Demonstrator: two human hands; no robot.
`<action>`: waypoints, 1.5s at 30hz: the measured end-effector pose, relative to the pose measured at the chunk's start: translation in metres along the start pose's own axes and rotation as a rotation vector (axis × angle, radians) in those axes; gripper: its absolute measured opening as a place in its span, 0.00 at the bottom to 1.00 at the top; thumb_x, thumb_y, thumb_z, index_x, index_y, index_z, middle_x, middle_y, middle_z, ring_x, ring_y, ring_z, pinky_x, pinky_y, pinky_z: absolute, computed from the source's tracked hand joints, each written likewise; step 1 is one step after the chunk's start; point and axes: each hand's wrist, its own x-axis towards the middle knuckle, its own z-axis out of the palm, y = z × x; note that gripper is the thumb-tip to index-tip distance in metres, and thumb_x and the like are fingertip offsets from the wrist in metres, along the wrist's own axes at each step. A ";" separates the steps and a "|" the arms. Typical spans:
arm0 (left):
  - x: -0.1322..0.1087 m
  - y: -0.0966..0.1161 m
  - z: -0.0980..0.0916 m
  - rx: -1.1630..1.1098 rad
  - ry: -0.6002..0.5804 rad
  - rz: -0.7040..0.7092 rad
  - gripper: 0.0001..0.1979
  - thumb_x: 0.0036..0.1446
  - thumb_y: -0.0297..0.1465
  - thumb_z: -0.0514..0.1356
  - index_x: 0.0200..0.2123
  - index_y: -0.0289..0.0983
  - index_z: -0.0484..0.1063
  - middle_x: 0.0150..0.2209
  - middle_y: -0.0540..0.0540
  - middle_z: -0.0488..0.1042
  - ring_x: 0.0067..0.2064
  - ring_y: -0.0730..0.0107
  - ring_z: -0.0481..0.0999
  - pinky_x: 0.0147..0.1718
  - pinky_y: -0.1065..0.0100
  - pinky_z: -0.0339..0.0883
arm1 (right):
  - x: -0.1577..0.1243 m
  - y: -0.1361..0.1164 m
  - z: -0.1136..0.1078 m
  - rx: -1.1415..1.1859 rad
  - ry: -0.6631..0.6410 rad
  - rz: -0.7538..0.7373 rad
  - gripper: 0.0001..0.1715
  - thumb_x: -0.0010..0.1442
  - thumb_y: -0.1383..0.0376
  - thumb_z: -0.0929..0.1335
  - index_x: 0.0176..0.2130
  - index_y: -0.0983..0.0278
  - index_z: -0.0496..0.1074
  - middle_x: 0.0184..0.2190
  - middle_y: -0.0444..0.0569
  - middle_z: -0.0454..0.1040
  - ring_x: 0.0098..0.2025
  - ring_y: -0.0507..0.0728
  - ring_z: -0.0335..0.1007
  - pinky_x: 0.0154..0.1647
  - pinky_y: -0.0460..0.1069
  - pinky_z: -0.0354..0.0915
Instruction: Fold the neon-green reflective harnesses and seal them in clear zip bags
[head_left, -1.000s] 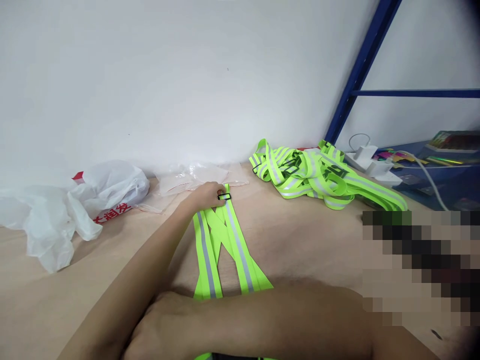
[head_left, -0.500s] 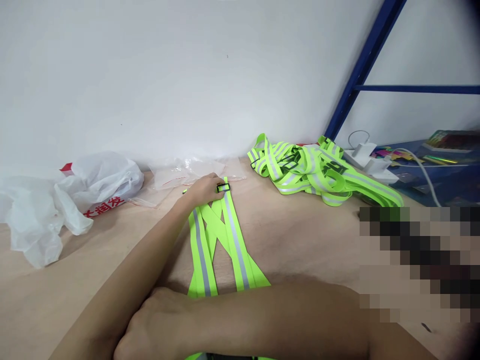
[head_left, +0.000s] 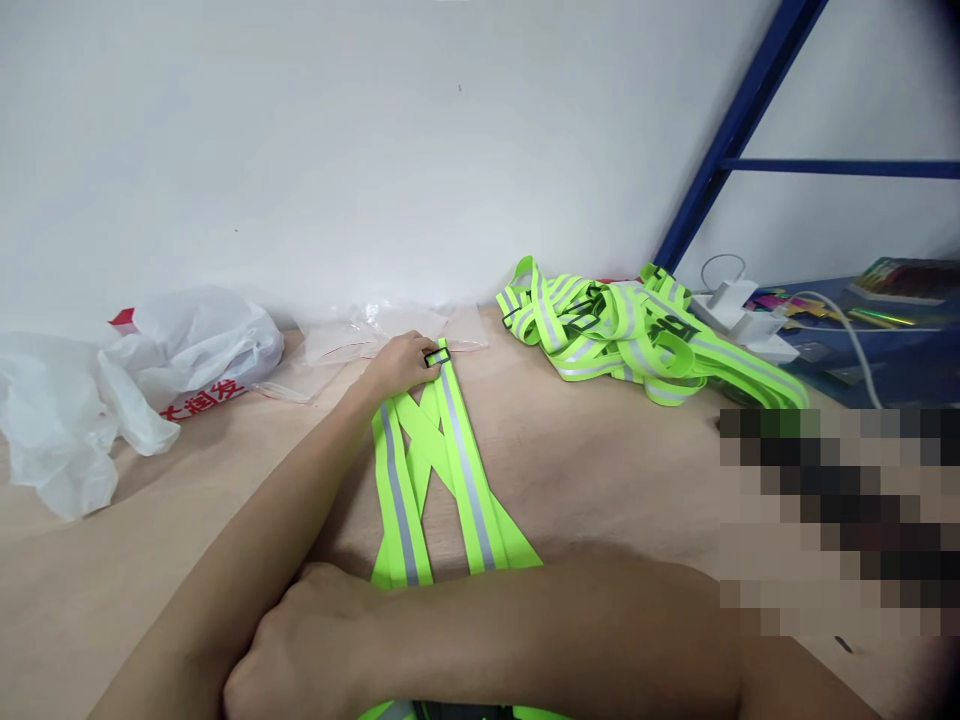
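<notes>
A neon yellow-green reflective strap vest (head_left: pixel 469 480) with grey stripes lies on the wooden table, its straps crossing in an X. At the far end of the straps, my left hand (head_left: pixel 401 365) is closed on them, right beside a black slider buckle (head_left: pixel 437 356). Its fingertips are mostly hidden. My right forearm lies across the vest and covers its middle. My right hand (head_left: pixel 300 640) is curled closed against my left forearm, and what is inside it is hidden. A dark part of the vest shows at the bottom edge.
A tangled pile of similar reflective vests (head_left: pixel 615 330) lies at the back right. White plastic bags (head_left: pixel 202 340) are at the left, with clear plastic packaging (head_left: pixel 375 330) by the wall. A blue metal frame (head_left: pixel 720 150) and white plugs (head_left: pixel 739 310) stand at the right.
The view has shifted slightly. My left hand is still at the strap ends and my right hand is still curled near my left forearm; the vest lies much the same.
</notes>
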 end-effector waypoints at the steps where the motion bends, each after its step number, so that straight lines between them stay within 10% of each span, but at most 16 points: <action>1: 0.001 -0.001 0.001 0.004 0.008 -0.008 0.19 0.51 0.35 0.60 0.46 0.38 0.78 0.45 0.42 0.77 0.47 0.56 0.77 0.49 0.62 0.70 | -0.001 -0.001 0.000 -0.002 -0.003 0.010 0.14 0.50 0.55 0.72 0.21 0.59 0.71 0.34 0.50 0.83 0.34 0.60 0.79 0.25 0.52 0.71; 26: 0.004 0.017 0.005 -0.001 -0.086 0.014 0.15 0.50 0.36 0.60 0.38 0.37 0.80 0.33 0.46 0.81 0.35 0.60 0.78 0.32 0.67 0.66 | 0.000 0.003 0.000 0.002 -0.019 -0.007 0.12 0.49 0.54 0.71 0.27 0.59 0.72 0.40 0.47 0.82 0.40 0.61 0.79 0.18 0.49 0.66; 45: -0.008 0.030 0.024 0.212 -0.063 0.185 0.17 0.68 0.37 0.50 0.53 0.37 0.71 0.49 0.40 0.71 0.45 0.57 0.76 0.40 0.63 0.69 | 0.011 0.008 0.014 -0.033 0.049 -0.015 0.14 0.53 0.52 0.68 0.33 0.57 0.78 0.38 0.47 0.83 0.41 0.61 0.78 0.26 0.51 0.71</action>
